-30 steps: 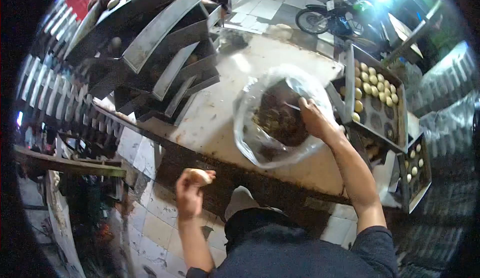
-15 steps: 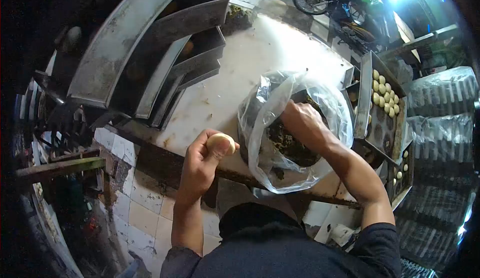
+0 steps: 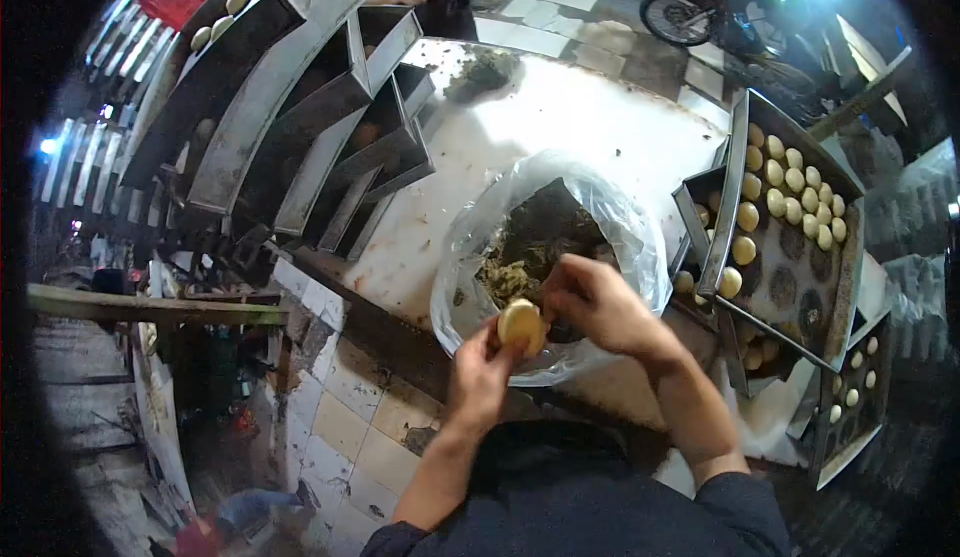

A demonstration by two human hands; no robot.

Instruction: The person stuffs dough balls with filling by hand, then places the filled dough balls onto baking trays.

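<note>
My left hand (image 3: 483, 365) is cupped around a flattened piece of dough (image 3: 522, 323), holding it up just over the near edge of the clear plastic bag (image 3: 470, 232) of dark filling (image 3: 530, 247) on the desk (image 3: 560, 117). My right hand (image 3: 592, 303) is right beside the dough, fingers bunched together at its edge, though I cannot tell whether they pinch any filling. To my right sits a metal tray (image 3: 790, 287) with rows of dough balls (image 3: 795, 180).

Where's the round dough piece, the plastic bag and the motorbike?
Round pale dough piece (image 3: 522, 323), head view, its top face.
Clear plastic bag (image 3: 640, 239), head view, right wall.
Dark motorbike (image 3: 745, 12), head view, its body.
</note>
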